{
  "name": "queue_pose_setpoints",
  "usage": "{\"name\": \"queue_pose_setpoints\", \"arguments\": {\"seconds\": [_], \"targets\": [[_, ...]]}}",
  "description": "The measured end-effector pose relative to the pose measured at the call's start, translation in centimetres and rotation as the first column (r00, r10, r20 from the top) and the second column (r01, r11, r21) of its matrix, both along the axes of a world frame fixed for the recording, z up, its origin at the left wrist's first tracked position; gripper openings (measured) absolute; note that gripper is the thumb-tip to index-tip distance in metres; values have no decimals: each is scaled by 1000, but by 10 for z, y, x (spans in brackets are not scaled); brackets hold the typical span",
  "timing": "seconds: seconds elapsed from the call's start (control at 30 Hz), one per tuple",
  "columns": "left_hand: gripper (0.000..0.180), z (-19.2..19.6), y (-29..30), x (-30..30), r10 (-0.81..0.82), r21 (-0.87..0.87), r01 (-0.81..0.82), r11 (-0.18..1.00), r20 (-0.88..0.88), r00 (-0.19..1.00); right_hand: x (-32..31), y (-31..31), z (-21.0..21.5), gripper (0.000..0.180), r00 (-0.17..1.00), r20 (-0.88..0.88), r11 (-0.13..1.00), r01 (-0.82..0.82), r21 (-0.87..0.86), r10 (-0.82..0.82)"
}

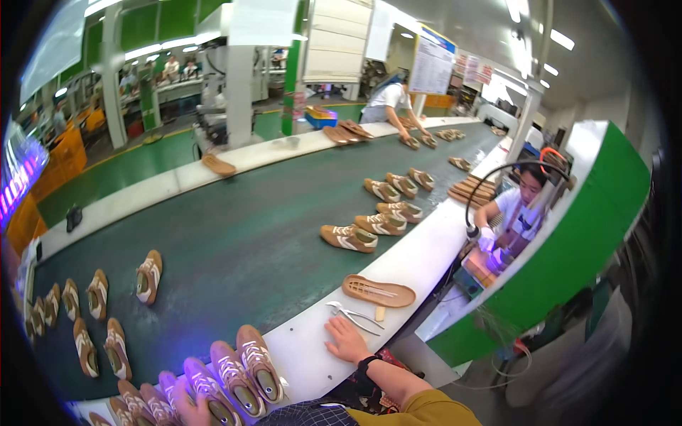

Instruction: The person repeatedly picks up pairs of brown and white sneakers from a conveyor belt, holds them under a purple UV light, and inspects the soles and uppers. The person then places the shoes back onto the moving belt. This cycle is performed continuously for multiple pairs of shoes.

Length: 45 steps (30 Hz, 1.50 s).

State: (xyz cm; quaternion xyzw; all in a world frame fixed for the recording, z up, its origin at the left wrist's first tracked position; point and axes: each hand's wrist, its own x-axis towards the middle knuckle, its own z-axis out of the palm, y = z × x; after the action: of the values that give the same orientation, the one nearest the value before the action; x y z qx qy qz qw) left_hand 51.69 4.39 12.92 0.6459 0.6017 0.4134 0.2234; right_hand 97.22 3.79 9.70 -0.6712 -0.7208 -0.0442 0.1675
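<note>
My left hand (190,406) is at the bottom edge of the view, closed around a tan-and-white sneaker in a tight row; part of the hand is cut off by the frame. Beside it stand more laced sneakers (257,358), some tinted purple by light. My right hand (347,341) rests on the white ledge (305,355), fingers spread and holding nothing. Just beyond its fingertips lie metal pincers (355,317). A tan shoe sole (379,291) sits past the pincers, with a small yellowish block (380,313) next to it.
A green conveyor belt (234,234) carries several sneakers (348,238) at the right and more (98,295) at the left. Loose soles (346,133) lie on the far ledge. Two co-workers (389,103) (522,202) handle shoes or parts. A green machine housing (561,248) stands at right.
</note>
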Motion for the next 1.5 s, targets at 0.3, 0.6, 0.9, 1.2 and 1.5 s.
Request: {"name": "queue_pose_setpoints", "arguments": {"seconds": [0.3,0.6,0.9,1.2,1.5], "targets": [[58,16,31,-139,135,-160,-249,955,-515,847,1,-14,-4,49,1000,-5,999,20,25,-20],[57,12,11,-148,164,-291,-378,879,-561,812,5,-13,-6,49,1000,-21,999,13,36,-13],[56,37,5,-132,96,-441,-390,808,-555,826,6,-14,-3,49,999,-33,999,13,37,-12],[53,-4,-5,-165,132,-384,-492,781,-670,731,9,-14,-5,48,999,-41,999,16,41,-14],[40,-2,-10,-162,186,-352,-530,771,-672,717,13,-10,3,48,999,-50,998,22,52,-19]]}}
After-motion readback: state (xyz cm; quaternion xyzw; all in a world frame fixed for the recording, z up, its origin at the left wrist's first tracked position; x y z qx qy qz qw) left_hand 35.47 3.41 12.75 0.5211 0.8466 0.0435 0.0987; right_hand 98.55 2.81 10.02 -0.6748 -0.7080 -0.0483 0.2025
